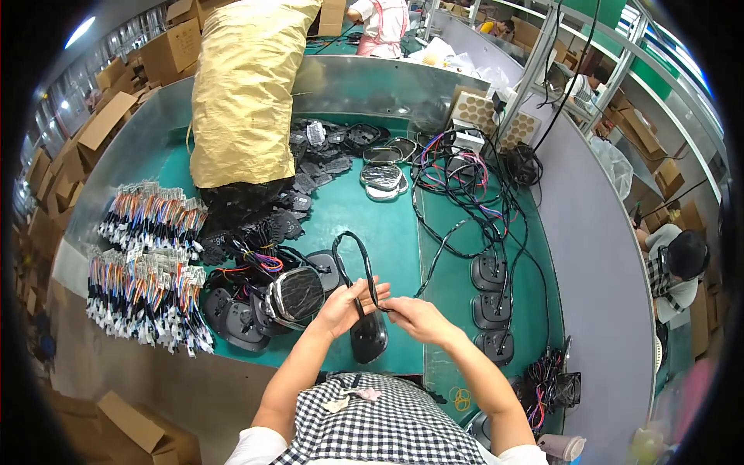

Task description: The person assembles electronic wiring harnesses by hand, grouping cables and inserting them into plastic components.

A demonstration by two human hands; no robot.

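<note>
My left hand point(346, 308) is wrapped part way round a black cable point(358, 242), which rises from it in a tall loop. My right hand point(418, 318) pinches the same cable just to the right, with the thumb and fingers pressed together. Right below my hands, a black plastic housing point(369, 346) lies near the table's front edge; the cable seems to run down to it, but my left hand hides part of the join. To the left, a round-cornered device wrapped in clear film point(296, 296) rests among black housings point(235, 319).
Wire harnesses point(151, 291) are heaped at the left edge. A yellow sack point(246, 93) stands at the far left. On the right lie tangled cables point(469, 174) and black housings point(490, 310) in a column. A grey partition point(593, 225) bounds the table; yellow rubber bands point(460, 398) lie nearby.
</note>
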